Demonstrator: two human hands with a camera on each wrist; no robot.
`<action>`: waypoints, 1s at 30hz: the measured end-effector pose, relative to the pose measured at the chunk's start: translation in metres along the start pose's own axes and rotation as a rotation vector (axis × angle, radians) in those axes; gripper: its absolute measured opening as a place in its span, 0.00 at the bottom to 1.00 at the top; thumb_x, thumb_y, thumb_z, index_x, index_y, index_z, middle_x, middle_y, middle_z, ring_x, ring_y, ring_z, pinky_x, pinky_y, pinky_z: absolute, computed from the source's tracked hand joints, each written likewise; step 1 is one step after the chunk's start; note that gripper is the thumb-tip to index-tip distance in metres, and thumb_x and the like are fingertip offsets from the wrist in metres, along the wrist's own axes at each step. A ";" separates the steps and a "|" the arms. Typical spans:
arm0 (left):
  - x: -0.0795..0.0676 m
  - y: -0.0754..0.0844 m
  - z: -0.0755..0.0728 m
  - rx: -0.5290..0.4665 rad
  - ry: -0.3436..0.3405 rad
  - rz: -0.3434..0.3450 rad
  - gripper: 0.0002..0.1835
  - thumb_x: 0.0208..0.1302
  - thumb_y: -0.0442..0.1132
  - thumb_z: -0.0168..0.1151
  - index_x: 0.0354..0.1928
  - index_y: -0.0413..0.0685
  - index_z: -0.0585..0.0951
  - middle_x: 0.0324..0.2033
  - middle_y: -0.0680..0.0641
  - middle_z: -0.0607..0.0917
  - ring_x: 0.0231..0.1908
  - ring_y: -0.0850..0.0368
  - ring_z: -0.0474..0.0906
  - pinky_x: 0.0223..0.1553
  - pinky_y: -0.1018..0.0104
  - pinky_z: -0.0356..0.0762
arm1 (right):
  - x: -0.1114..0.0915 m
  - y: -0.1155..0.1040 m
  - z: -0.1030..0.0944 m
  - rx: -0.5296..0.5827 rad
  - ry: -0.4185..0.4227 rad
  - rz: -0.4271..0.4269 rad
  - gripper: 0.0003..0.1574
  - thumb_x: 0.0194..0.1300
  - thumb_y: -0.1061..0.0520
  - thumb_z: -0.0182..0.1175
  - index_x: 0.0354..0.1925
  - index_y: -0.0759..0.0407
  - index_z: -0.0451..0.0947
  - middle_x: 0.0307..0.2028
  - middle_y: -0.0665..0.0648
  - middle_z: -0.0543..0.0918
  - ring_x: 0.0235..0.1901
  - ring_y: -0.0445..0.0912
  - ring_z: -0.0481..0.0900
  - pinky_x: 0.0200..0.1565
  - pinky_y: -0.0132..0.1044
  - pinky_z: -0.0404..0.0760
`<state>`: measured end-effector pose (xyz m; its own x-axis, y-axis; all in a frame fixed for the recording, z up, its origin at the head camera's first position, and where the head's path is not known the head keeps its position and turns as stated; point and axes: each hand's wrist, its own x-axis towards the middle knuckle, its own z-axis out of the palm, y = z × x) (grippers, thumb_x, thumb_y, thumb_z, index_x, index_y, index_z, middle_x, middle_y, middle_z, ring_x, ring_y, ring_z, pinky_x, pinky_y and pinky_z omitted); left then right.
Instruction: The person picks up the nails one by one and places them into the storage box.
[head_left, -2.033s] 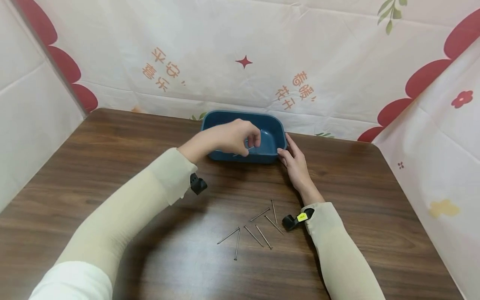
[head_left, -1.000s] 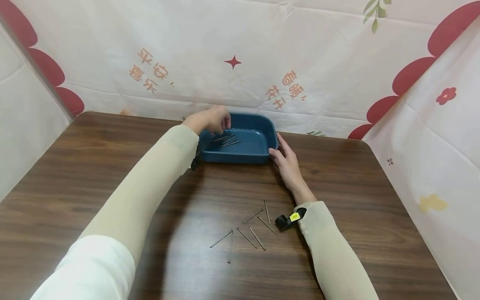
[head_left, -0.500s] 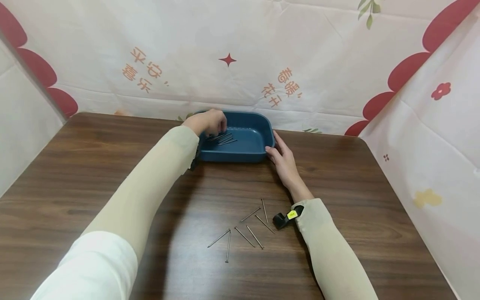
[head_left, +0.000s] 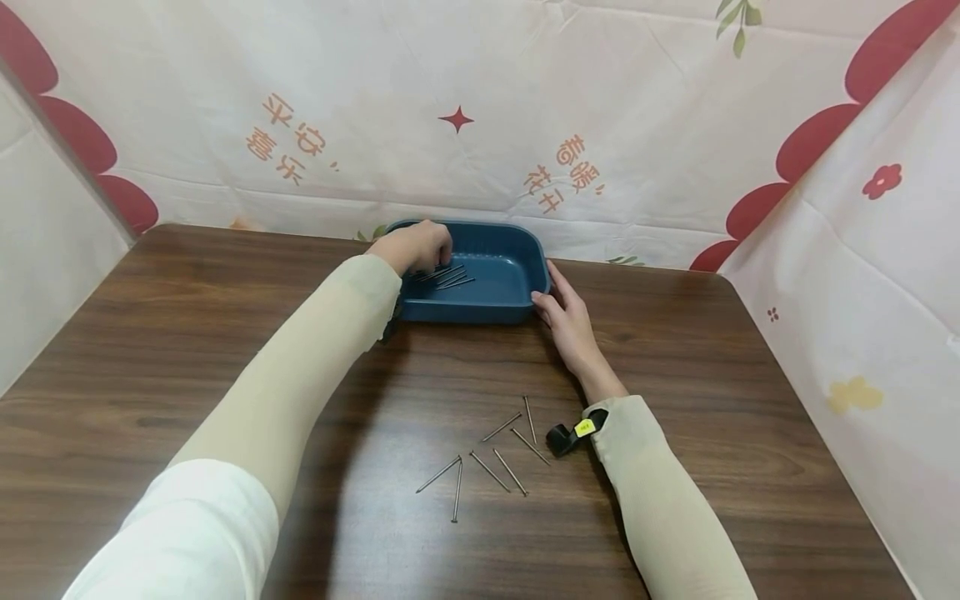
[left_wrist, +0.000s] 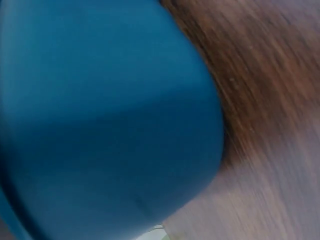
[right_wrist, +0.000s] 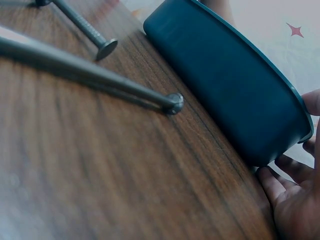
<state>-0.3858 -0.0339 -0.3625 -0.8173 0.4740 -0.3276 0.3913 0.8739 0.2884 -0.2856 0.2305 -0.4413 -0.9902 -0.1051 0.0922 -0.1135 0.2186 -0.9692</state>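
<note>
A deep blue plastic tray sits at the back of the table, several thin nails lying in its left part. My left hand reaches over the tray's left end, fingers curled down toward those nails; its fingertips are hidden, so I cannot tell whether they pinch one. The tray's outer wall fills most of the left wrist view. At the right end, my right hand grips the tray, thumb at the front corner of the rim and fingers along the outer side. The right wrist view shows these fingers against the wall.
Several more loose nails lie scattered on the wooden table in front of the tray; two nail heads loom close in the right wrist view, one nail nearest. A patterned white cloth hangs right behind the tray.
My left hand has moved from over the tray's middle to its left end and lowered slightly, then stayed nearly still. My right hand keeps its grip. The head view has shifted a little.
</note>
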 end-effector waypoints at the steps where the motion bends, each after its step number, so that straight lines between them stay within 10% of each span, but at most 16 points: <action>1: -0.001 0.000 0.000 0.004 0.001 -0.002 0.20 0.70 0.25 0.49 0.59 0.44 0.79 0.59 0.41 0.78 0.44 0.49 0.77 0.51 0.55 0.80 | 0.000 0.000 0.001 0.002 -0.003 0.000 0.39 0.77 0.51 0.51 0.80 0.38 0.51 0.77 0.56 0.63 0.72 0.49 0.69 0.70 0.49 0.70; 10: -0.013 0.008 -0.021 0.068 0.079 0.119 0.18 0.65 0.25 0.55 0.56 0.40 0.82 0.51 0.41 0.82 0.49 0.48 0.77 0.55 0.54 0.80 | 0.000 0.001 0.004 0.010 -0.005 0.010 0.39 0.77 0.51 0.51 0.80 0.38 0.51 0.77 0.54 0.62 0.72 0.49 0.68 0.71 0.49 0.70; 19: -0.057 0.032 -0.053 0.106 0.122 0.228 0.15 0.67 0.30 0.56 0.53 0.41 0.82 0.47 0.40 0.83 0.47 0.48 0.77 0.54 0.56 0.79 | 0.000 0.001 0.001 -0.001 -0.006 0.006 0.39 0.77 0.50 0.51 0.80 0.39 0.50 0.77 0.56 0.63 0.71 0.50 0.69 0.70 0.49 0.70; 30: -0.129 0.053 -0.035 0.149 0.191 0.346 0.10 0.68 0.35 0.61 0.49 0.47 0.84 0.43 0.46 0.87 0.44 0.52 0.82 0.48 0.58 0.81 | 0.002 0.000 0.000 -0.006 -0.011 0.020 0.39 0.78 0.50 0.49 0.80 0.40 0.49 0.78 0.56 0.59 0.74 0.51 0.65 0.71 0.49 0.68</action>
<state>-0.2744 -0.0525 -0.2732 -0.6854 0.7260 -0.0572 0.7019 0.6795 0.2139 -0.2873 0.2308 -0.4415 -0.9914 -0.1108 0.0701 -0.0938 0.2262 -0.9695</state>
